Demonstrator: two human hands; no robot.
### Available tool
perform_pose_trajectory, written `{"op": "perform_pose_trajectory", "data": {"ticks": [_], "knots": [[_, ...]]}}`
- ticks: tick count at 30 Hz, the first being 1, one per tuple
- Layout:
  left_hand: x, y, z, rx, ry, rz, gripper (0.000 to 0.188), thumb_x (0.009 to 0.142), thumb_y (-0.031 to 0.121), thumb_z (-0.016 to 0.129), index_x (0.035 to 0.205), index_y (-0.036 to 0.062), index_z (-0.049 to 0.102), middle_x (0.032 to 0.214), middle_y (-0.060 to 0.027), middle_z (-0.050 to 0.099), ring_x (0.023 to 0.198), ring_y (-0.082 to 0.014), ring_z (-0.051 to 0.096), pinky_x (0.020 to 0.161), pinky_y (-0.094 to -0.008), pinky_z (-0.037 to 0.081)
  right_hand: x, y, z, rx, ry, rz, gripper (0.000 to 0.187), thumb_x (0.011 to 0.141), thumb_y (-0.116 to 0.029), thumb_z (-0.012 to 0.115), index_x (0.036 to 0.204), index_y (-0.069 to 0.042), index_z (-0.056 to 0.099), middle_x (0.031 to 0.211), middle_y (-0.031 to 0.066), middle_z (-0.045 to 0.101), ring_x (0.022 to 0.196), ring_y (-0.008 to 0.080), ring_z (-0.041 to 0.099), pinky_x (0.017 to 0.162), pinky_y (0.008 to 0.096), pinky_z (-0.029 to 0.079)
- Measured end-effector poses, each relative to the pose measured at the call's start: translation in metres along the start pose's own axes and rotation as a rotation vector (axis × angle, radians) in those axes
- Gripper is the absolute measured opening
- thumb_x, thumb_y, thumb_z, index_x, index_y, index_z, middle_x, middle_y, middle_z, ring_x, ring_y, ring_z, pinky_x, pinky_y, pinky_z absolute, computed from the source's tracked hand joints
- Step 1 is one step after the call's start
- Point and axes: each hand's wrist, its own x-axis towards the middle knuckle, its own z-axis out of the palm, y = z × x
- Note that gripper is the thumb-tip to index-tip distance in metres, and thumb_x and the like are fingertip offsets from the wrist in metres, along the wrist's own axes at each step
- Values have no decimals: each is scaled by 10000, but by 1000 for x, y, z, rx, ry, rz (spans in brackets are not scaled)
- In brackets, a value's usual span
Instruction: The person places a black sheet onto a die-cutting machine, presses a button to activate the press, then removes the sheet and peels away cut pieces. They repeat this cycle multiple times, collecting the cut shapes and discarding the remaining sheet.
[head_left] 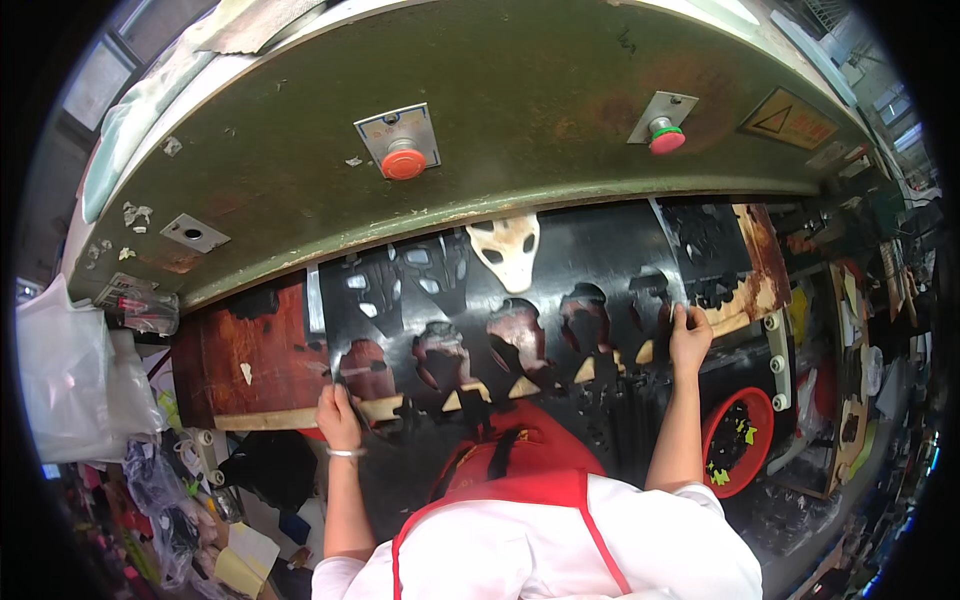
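A wide black sheet lies across a reddish-brown board, its near edge hanging toward me. My left hand pinches the sheet's near left corner. At the near right edge, my right hand grips it with fingers closed. Several cut-out holes run along the near side of the sheet, and the board shows through them. On its far middle part rests a cream, tapered template-like piece with dark openings. Left of that piece are two cut outlines with pale patches.
A green machine beam spans the far side, carrying a red push button and a pinkish one. The board sticks out at left. A red basin of black and yellow-green scraps stands at right. Clear plastic hangs far left.
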Motion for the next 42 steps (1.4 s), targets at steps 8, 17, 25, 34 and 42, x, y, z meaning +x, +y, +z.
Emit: {"op": "perform_pose_trajectory", "data": {"ticks": [8,17,25,34,42], "knots": [[-55,9,-38,146,-284,-240,380,1009,311,451,798,50,630,589,-93,635,539,-225,642,533,-356,457,-111,-128,84,-89,-470,-879,1052,578,-280,858,1470,-106,329,1341,369,376,1306,529,274,1097,549,292],[-147,3,-63,147,-238,-160,312,1000,217,438,808,59,626,546,-71,585,530,-258,617,538,-375,457,-143,-119,20,391,-702,-356,989,568,-99,822,1443,-99,362,1290,248,471,1180,351,492,1023,408,410],[-171,-6,-81,39,-271,-140,292,1010,183,428,840,25,606,544,-59,560,491,-184,569,509,-322,421,-99,-66,-83,880,-434,-99,893,680,15,751,1442,-67,291,1088,157,620,931,198,614,822,301,497],[-167,-6,-75,22,-312,-110,337,1032,222,408,848,30,616,545,-45,557,488,-152,555,501,-296,416,-85,35,-161,2191,-142,550,753,835,-373,614,1435,-1,353,1503,273,210,1334,492,207,1130,546,291],[-162,-2,-75,43,-322,-101,344,1033,224,409,848,22,617,555,-50,566,488,-151,564,499,-300,420,-131,-9,-111,1147,-122,113,550,797,-146,704,1252,90,505,1220,192,573,1086,287,600,1012,448,469]]}}
